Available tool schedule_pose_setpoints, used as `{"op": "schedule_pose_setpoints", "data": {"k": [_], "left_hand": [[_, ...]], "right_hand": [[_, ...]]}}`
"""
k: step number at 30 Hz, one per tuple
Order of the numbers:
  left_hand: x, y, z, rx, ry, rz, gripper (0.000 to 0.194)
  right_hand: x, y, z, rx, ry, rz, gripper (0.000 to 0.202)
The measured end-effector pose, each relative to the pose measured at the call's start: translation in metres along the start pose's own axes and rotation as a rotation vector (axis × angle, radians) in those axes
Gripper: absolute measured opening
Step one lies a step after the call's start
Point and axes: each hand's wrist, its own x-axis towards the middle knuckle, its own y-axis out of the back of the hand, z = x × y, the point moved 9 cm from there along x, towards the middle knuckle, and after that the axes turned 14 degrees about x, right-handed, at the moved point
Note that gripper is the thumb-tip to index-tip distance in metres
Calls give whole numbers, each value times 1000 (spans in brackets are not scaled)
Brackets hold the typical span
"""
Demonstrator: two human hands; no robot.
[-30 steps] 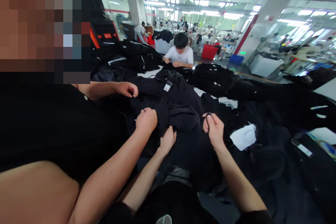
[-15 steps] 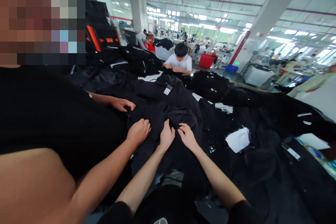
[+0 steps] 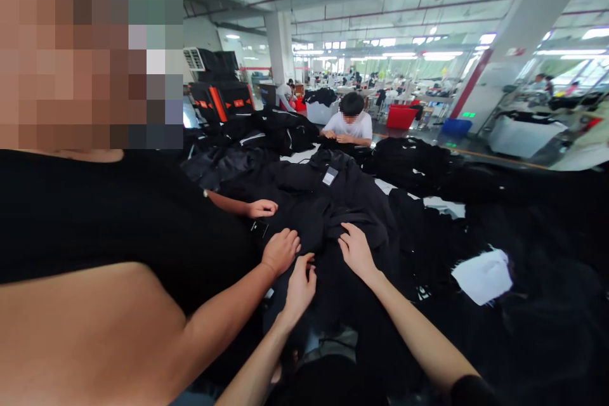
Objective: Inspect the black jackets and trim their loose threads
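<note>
A black jacket lies spread out right in front of the person, with a small tag near its top. The left hand is at the jacket's near edge. Its fingers are bent, with a gap between them and the thumb, so it is partly wide. The right hand is a bit farther up, over the folds of the jacket. Its fingers are loose and a little apart, with the fingertips on or just over the cloth; I cannot tell if they touch it. On the left, a co-worker in a black shirt has one hand down on the jacket, just beside the person's left hand, and the other hand farther up, with its fingers curled in. A white rag with fuzzy edges lies on dark cloth to the right. Past the jacket, a person in a white shirt bends over more black clothes. Behind are a red bin and a blue bin.
</note>
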Motion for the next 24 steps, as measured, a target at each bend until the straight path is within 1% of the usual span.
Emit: {"op": "schedule_pose_setpoints", "data": {"k": [3, 6, 8, 10, 13, 15, 16, 18, 19, 21, 22, 24], "left_hand": [[-8, 3, -17, -1, 55, -39, 38], [-8, 1, -26, 20, 75, -72, 36], [-6, 3, -28, 29, 89, -43, 37], [-5, 8, -28, 30, 118, 21, 38], [-4, 17, -20, 47, 123, 116, 41], [3, 25, -12, 113, 76, 143, 46], [10, 28, -7, 200, 25, 129, 48], [32, 30, 1, 432, -122, 36, 43], [44, 27, 3, 565, -216, -42, 36], [67, 29, -1, 678, -324, -138, 22], [76, 31, -4, 717, -359, -165, 23], [88, 33, -9, 801, -378, -172, 26]], "right_hand": [[2, -24, 21, -37, -23, -69, 21], [-1, -36, 35, -48, -34, -78, 19], [-3, -39, 40, -56, -46, -73, 19], [-4, -40, 42, -63, -59, -77, 20], [-4, -42, 45, -64, -79, -92, 20], [-4, -44, 47, -61, -96, -96, 21], [-4, -44, 48, -60, -104, -96, 21], [-5, -44, 49, -59, -117, -94, 22], [-5, -43, 50, -59, -122, -93, 22], [-6, -43, 49, -58, -127, -94, 22], [-7, -42, 49, -57, -129, -95, 22], [-7, -42, 49, -55, -133, -99, 21]]}}
